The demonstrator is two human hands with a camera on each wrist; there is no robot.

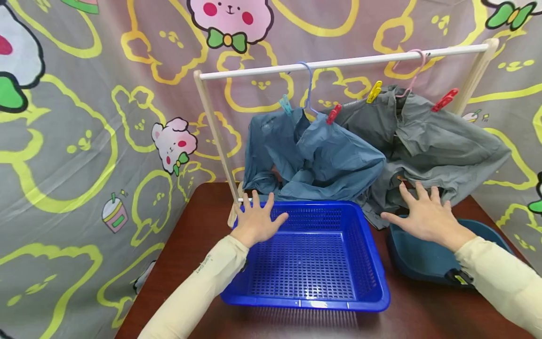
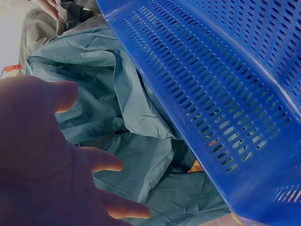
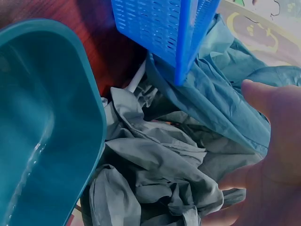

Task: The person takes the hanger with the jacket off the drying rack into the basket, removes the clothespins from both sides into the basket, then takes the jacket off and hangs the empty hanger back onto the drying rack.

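sleeve print (image 1: 203,264): unreadably small | right wrist view: teal basin (image 3: 70,108) cut off

Table (image 1: 190,226) (reddish-brown): basket (image 1: 305,303), basin (image 1: 419,256), rack (image 1: 347,61)

Bright, even light across my head view; white glare on the blue basket (image 1: 302,304); at my left wrist, my left hand (image 2: 42,155) looms in shadow; pale streaks shine inside the teal tub (image 3: 56,113).

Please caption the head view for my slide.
Left hand and right hand, spread, before a hanging blue garment and grey garment.
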